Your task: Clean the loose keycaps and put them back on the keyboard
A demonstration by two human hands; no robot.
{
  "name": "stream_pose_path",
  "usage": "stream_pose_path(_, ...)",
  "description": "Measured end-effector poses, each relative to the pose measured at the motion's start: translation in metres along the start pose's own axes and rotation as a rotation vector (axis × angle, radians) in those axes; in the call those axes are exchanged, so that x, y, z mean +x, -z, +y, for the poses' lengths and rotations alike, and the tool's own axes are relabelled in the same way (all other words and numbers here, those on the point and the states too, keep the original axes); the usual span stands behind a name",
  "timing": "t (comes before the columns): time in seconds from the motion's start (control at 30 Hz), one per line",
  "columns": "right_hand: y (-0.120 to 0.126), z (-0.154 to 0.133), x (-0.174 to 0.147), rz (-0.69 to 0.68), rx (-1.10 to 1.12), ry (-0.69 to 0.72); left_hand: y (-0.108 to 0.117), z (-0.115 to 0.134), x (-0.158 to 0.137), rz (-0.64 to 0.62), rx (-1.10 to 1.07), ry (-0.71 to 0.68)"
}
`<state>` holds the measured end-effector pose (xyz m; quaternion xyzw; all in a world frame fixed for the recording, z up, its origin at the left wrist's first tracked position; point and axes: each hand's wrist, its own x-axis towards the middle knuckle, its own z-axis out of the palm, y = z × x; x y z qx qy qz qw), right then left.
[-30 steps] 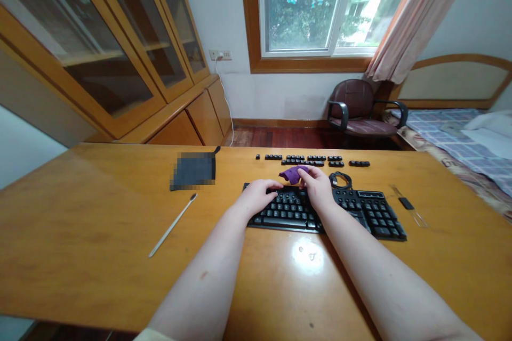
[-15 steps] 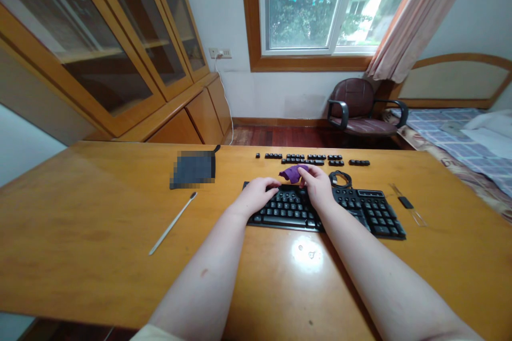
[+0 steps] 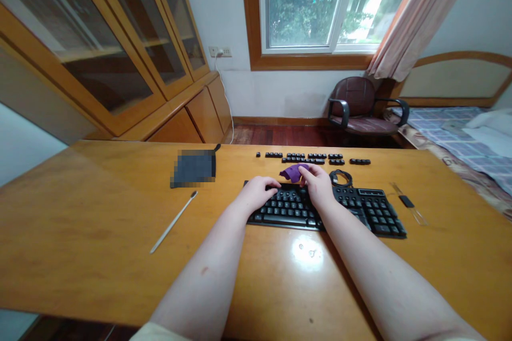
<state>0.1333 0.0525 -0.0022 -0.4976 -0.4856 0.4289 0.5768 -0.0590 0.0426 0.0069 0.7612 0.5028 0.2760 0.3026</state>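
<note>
A black keyboard (image 3: 284, 213) lies across the middle of the desk; its upper rows show bare sockets where keycaps are off. My left hand (image 3: 258, 193) rests over its upper left end, thumb and fingers apart and curved above the keys. A crumpled purple cloth (image 3: 292, 172) is pinched in my right hand (image 3: 320, 185), just above the keyboard's far edge. My right forearm hides part of the keyboard. Several loose black keycaps (image 3: 296, 155) stand in short rows behind it.
A coiled black cable (image 3: 341, 178) lies behind the keyboard, and a wire keycap puller (image 3: 407, 201) to its right. Leftward are a thin white brush (image 3: 174, 222) and a dark pouch (image 3: 194, 168), partly pixelated. Beyond the desk (image 3: 100, 234) stands an armchair (image 3: 358, 106).
</note>
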Motion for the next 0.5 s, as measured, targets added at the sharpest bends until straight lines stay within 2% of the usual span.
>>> stream_pose_path(0.23,-0.001,-0.0006,-0.0005,0.0,0.003,-0.003,0.0002,0.0053,-0.0034,-0.007,0.108,-0.008)
stream_pose_path(0.5,-0.0005,-0.0009,-0.001,0.006,0.036,-0.019,-0.0015,0.0097,-0.0037,-0.065,0.244,-0.116)
